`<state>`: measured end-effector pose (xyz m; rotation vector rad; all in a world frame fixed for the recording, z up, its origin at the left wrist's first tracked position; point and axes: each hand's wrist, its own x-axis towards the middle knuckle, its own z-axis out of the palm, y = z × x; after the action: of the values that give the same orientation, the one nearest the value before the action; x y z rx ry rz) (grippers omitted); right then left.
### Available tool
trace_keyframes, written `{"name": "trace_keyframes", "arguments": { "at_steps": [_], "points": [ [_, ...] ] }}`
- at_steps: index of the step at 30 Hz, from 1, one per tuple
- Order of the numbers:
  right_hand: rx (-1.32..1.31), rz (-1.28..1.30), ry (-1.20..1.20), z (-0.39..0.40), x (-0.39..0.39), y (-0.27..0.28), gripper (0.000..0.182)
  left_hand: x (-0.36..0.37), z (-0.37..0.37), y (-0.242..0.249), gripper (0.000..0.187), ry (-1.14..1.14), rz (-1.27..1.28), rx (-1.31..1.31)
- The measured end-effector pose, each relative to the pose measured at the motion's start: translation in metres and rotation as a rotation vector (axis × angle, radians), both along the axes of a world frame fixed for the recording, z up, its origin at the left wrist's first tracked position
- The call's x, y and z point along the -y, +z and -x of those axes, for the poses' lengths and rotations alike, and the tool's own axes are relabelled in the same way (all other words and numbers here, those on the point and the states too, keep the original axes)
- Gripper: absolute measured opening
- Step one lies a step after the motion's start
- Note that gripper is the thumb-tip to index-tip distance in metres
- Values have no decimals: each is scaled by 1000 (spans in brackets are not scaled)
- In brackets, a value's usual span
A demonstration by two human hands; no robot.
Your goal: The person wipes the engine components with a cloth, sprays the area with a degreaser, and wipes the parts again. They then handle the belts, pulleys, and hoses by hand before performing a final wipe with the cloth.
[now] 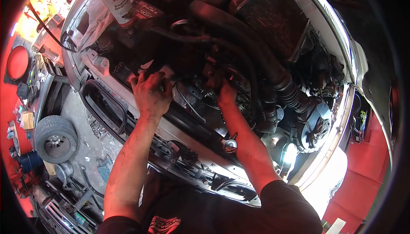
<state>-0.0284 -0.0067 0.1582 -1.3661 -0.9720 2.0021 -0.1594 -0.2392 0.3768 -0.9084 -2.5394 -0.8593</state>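
Both arms reach over the front edge of a car's open engine bay. My left hand (152, 93) is above the front panel, its fingers curled; what they hold, if anything, is too dark to tell. Deeper among dark hoses and parts is my right hand (225, 92), its fingers bent down at the engine and mostly lost in shadow. A thick black hose (256, 42) curves past it on the right. Beside my right forearm sits a metal radiator cap (229, 145).
A bottle of engine degreaser (116, 3) stands at the bay's upper left beside a cloth (95, 25). A bright work lamp (289, 153) is right of my right forearm. On the floor at left lie a wheel (56, 139) and various parts. The raised hood is at right.
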Motion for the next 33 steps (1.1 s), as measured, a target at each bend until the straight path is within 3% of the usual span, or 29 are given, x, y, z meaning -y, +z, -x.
{"name": "trace_keyframes", "arguments": {
  "at_steps": [13,18,21,23,28,33],
  "points": [
    [-263,234,1,4,12,32,38,0,-3,0,14,-2,-3,29],
    [-294,220,-106,16,16,33,36,3,-2,3,14,-25,-8,19],
    [-400,216,-21,13,14,39,33,1,-3,-1,14,-19,-4,24],
    [-384,237,150,7,9,49,31,1,-2,0,14,-6,4,29],
    [-238,258,315,8,0,56,31,3,-2,-2,14,-20,-20,63],
    [185,-121,462,-30,2,98,34,1,0,-1,20,-21,-11,-20]
  ]
}}
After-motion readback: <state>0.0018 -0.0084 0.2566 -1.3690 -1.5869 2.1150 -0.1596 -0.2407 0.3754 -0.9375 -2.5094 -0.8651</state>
